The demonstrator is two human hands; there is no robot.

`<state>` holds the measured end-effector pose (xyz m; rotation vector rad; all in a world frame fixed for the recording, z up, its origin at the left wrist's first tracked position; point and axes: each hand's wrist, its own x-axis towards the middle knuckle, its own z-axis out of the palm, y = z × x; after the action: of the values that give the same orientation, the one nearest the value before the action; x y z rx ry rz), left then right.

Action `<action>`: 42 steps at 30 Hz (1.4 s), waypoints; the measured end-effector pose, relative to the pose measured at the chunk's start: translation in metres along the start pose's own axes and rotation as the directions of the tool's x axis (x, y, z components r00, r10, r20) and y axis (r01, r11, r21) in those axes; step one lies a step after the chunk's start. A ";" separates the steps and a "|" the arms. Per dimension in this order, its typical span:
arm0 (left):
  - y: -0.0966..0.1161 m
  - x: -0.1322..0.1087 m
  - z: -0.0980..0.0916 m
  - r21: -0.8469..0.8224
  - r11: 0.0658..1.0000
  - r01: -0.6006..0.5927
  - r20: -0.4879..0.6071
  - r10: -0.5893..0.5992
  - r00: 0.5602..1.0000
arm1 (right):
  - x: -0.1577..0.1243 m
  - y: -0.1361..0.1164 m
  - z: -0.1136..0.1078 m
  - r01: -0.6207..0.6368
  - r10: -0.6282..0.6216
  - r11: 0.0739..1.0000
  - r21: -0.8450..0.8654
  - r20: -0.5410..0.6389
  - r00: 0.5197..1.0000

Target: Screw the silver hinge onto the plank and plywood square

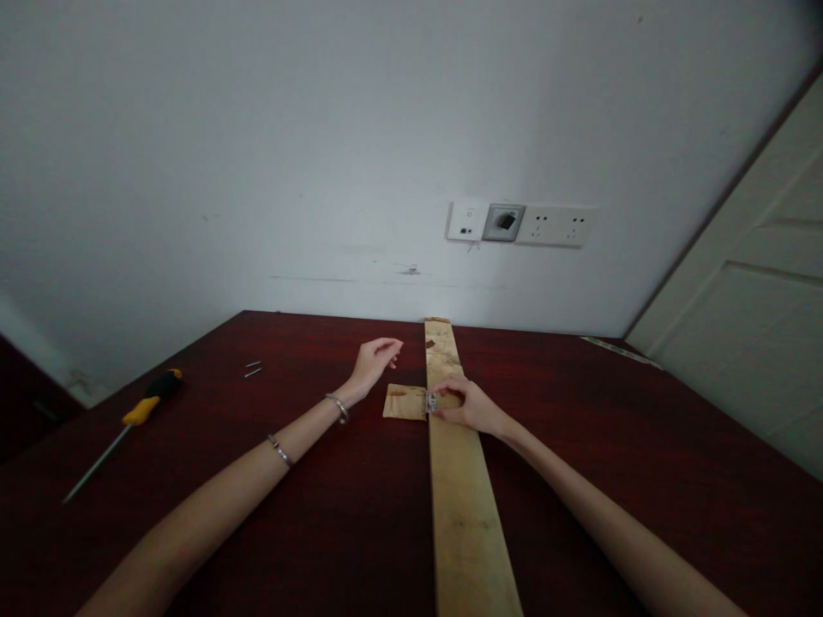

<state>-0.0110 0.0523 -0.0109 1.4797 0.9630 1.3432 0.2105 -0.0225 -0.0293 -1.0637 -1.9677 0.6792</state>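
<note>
A long wooden plank [466, 514] lies on the dark red table, running from the near edge toward the wall. Against its left side sits a small wooden block [405, 403]. At the seam between them is a small metal piece that looks like a hinge [430, 401]. My right hand [474, 405] rests over the plank, its thumb and fingertips closed on the hinge. Above the table, just beyond the block, is my left hand [375, 364], fingers drawn together in a pinch. Whatever those fingertips hold, if anything, is too small to make out.
A yellow and black screwdriver [142, 410] lies at the left of the table [309, 531]. Two screws or nails [253, 368] lie right of its handle. Wall sockets [556, 225] are set above the table's back edge. A pale panelled door [752, 283] stands at the right.
</note>
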 end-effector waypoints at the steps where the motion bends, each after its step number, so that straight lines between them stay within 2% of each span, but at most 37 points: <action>1: 0.000 0.000 0.000 0.000 1.000 -0.002 0.001 0.002 1.000 | 0.000 -0.002 -0.001 -0.006 0.006 1.000 0.021 -0.001 1.000; 6: 0.000 0.000 -0.001 0.001 1.000 -0.003 0.003 0.003 1.000 | -0.003 -0.008 -0.003 -0.091 0.098 0.986 0.137 -0.048 0.994; 10: 0.002 0.002 -0.003 0.039 0.999 -0.015 0.020 0.014 1.000 | -0.006 -0.005 0.003 -0.082 0.115 0.984 0.159 -0.214 0.970; 13: 0.004 0.008 -0.014 0.119 0.992 -0.033 0.063 0.026 0.998 | -0.007 -0.001 0.006 -0.053 0.100 0.984 0.170 -0.284 0.954; 15: 0.003 0.015 -0.031 0.195 0.980 -0.045 0.082 0.029 0.996 | -0.008 0.001 0.006 -0.043 0.101 0.980 0.193 -0.299 0.949; 17: 0.003 0.023 -0.057 0.314 0.949 -0.036 0.064 0.016 0.998 | -0.008 0.002 0.005 -0.044 0.109 0.976 0.214 -0.303 0.947; 18: 0.003 0.027 -0.074 0.395 0.918 -0.017 0.035 0.003 0.999 | -0.008 0.003 0.005 -0.049 0.113 0.975 0.217 -0.295 0.949; 20: 0.006 0.033 -0.110 0.598 0.798 0.065 -0.063 -0.034 0.997 | -0.008 0.004 0.005 -0.056 0.114 0.976 0.209 -0.277 0.954; 24: 0.019 0.030 -0.181 0.708 0.679 0.194 -0.184 -0.088 0.979 | -0.007 0.003 0.006 -0.069 0.124 0.975 0.210 -0.265 0.956; 28: 0.033 0.016 -0.231 0.812 0.512 0.282 -0.217 -0.183 0.959 | -0.006 0.001 0.006 -0.089 0.144 0.972 0.216 -0.258 0.955; 31: 0.039 0.005 -0.252 0.868 0.392 0.304 -0.201 -0.282 0.938 | -0.006 0.001 0.005 -0.108 0.156 0.973 0.203 -0.242 0.958; 34: 0.041 -0.002 -0.264 0.905 0.318 0.282 -0.175 -0.327 0.929 | -0.007 0.001 0.005 -0.123 0.171 0.971 0.203 -0.238 0.956; 42: 0.033 -0.006 -0.269 0.942 0.245 0.229 -0.147 -0.313 0.938 | -0.006 0.001 0.005 -0.125 0.174 0.970 0.210 -0.237 0.956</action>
<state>-0.2800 0.0665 0.0227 2.0199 2.1001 0.2953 0.2090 -0.0279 -0.0354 -1.1277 -1.5795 0.7586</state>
